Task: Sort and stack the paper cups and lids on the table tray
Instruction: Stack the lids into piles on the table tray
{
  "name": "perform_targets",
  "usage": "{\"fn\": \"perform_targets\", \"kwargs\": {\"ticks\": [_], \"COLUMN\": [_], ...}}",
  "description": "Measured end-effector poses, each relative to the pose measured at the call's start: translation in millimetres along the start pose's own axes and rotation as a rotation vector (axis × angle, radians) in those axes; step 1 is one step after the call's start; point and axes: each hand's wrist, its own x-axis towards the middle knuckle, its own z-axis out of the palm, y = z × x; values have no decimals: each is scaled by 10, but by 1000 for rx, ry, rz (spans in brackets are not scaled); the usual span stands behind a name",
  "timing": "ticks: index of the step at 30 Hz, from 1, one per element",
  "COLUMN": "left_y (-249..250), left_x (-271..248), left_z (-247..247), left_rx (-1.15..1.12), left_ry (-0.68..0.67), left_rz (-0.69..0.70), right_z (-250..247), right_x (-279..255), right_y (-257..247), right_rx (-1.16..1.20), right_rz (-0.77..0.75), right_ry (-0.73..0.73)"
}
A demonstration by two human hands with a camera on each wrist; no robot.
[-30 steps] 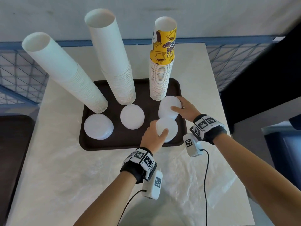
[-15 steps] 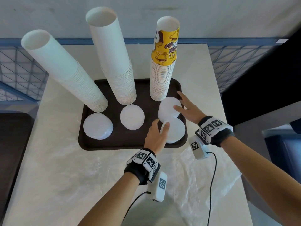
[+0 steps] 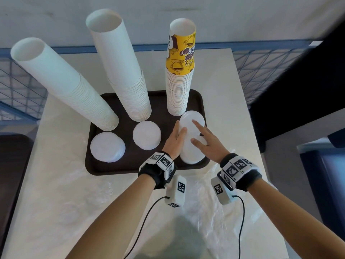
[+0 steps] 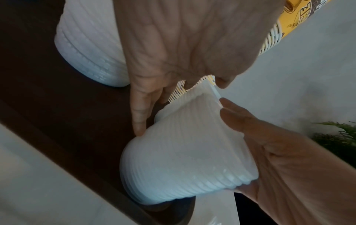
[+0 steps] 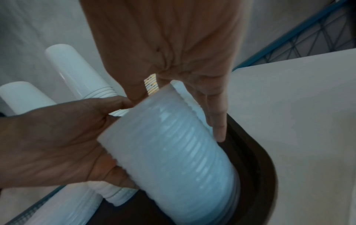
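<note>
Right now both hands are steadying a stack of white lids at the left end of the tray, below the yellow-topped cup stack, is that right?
Not quite: the stack of white lids is at the tray's right end, as the head view shows. The left hand and right hand do steady it, below the yellow-topped cup stack.

tray [image 3: 97, 165] dark brown | lids [image 3: 146, 134] white | top cup [image 3: 180, 55] yellow, brown print

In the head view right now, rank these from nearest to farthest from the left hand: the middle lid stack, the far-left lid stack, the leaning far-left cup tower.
From the left hand:
1. Middle lid stack, just to its left.
2. Far-left lid stack, farther left, near the tray's left edge.
3. Leaning far-left cup tower, far left and behind.
</note>
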Motion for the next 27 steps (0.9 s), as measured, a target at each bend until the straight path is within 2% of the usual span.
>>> {"fn": "perform_targets", "kwargs": {"ticks": [9, 11, 13, 16, 18, 21, 27], "left_y": [-45, -3, 28, 102, 57, -97, -316], "left_x": [23, -25, -83, -218, -229, -175, -40], "left_z": [39, 9, -64, -321, -561, -891, -1067], "left_rx": [5, 43, 143, 299, 423, 519, 534], "left_ry": [-12, 30, 151, 426, 588, 679, 446], "left_rz": [-43, 2, 122, 358, 411, 266, 35], "right_z": [-38, -35, -43, -95, -127, -119, 54], "right_x": [-15, -14, -21, -79, -160, -306, -598], "right_y": [32, 32, 39, 41, 49, 90, 273], "right_rx": [-23, -19, -14, 10, -11, -19, 151], "right_rz": [8, 8, 1, 15, 4, -36, 93], "right_ry": [14, 16, 40, 98, 132, 196, 280]}}
